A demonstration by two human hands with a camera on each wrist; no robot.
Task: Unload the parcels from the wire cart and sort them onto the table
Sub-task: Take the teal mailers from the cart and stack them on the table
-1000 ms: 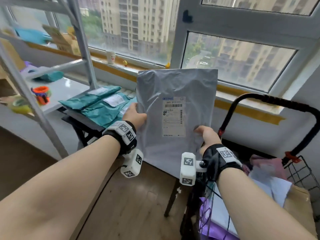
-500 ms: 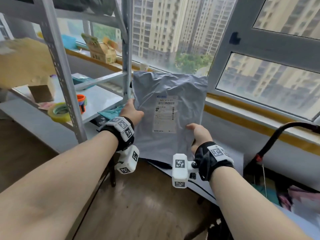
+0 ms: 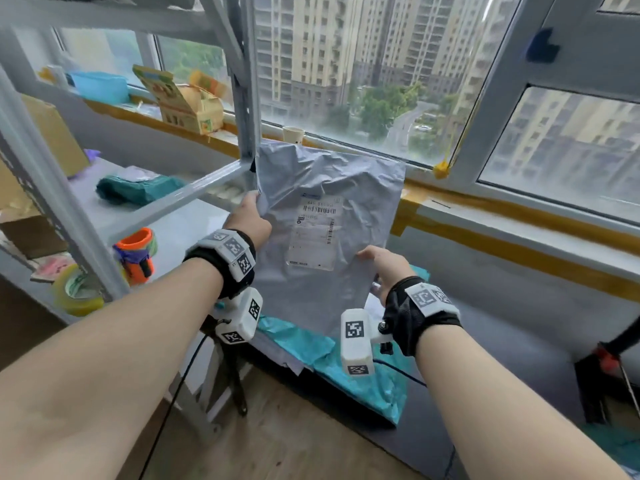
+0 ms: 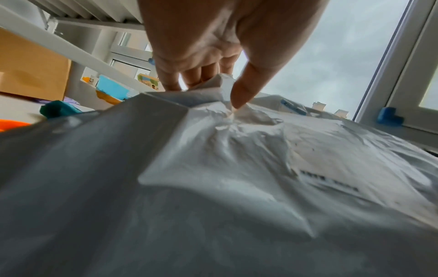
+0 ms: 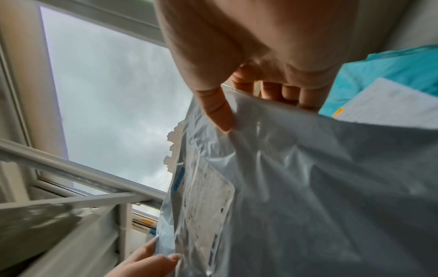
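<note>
I hold a grey plastic mailer parcel [image 3: 325,188] upright in front of me, its white shipping label [image 3: 317,233] facing me. My left hand [image 3: 250,216] pinches its left edge, thumb on the front and fingers behind, as the left wrist view shows on the grey parcel [image 4: 237,168]. My right hand [image 3: 384,263] pinches the right edge lower down; the right wrist view shows the thumb [image 5: 219,110] on the front and fingers behind. Teal parcels [image 3: 346,368] lie on the dark table [image 3: 485,393] below. The wire cart's black handle [image 3: 620,341] shows at the far right.
A grey metal shelf frame [image 3: 247,98] stands just left of the parcel, its post near my left hand. On the shelf lie a teal parcel [image 3: 138,190], an orange tape dispenser [image 3: 136,254] and a yellow tape roll [image 3: 76,292]. A paper cup [image 3: 293,135] sits on the windowsill.
My view and both hands have swung left, away from the cart, carrying the grey parcel toward the shelf post and over the table with the teal parcels. The grip is unchanged.
</note>
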